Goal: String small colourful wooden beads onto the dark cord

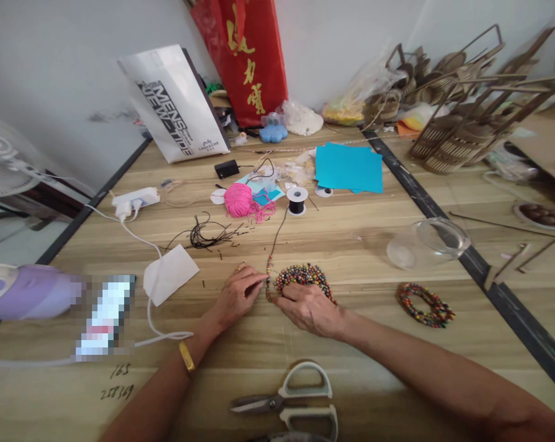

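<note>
A string of small multicoloured beads (268,276) lies on a dark cord that runs down from a white-rimmed spool of black cord (297,202). My left hand (240,293) is closed, thumb and fingertips pinched at the string's left side. Curled fingers of my right hand (312,308) close at the string's lower end; what sits between the fingertips is partly hidden. Under and behind that hand spreads a pile of loose multicoloured beads (309,274). Farther right lies a coiled loop of strung beads (406,301).
Scissors (277,403) with white handles lie near the front edge. Black cord pieces (208,233), pink yarn (239,200), blue sheets (349,167) and a clear jar (427,242) on its side lie beyond the hands. Left are a white cable (151,307), paper (171,274) and a phone (106,316).
</note>
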### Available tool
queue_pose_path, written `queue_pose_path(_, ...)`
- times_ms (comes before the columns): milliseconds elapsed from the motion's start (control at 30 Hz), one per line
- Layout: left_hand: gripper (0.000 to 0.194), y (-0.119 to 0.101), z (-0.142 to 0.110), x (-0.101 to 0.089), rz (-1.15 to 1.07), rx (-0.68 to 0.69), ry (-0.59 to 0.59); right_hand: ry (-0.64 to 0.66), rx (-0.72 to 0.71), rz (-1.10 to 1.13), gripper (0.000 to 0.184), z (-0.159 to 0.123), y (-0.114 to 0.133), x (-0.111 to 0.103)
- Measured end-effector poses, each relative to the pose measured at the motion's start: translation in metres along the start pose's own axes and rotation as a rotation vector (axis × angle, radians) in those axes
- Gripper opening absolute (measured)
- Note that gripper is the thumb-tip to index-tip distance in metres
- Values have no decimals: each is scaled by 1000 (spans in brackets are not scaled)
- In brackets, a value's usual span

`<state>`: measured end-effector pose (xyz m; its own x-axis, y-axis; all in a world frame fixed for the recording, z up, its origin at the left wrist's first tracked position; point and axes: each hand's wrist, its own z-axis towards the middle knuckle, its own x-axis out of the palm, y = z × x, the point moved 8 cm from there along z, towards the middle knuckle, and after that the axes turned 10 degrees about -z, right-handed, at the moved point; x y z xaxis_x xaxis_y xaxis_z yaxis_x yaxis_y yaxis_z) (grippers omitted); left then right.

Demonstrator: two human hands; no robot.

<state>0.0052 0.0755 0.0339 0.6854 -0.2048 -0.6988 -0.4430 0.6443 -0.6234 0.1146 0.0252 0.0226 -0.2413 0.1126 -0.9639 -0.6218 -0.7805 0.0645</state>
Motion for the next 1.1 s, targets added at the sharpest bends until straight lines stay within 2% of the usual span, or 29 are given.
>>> queue_pose_path(1100,26,-12,1,6,-27,63,28,12,0,-3,13,1,0,2)
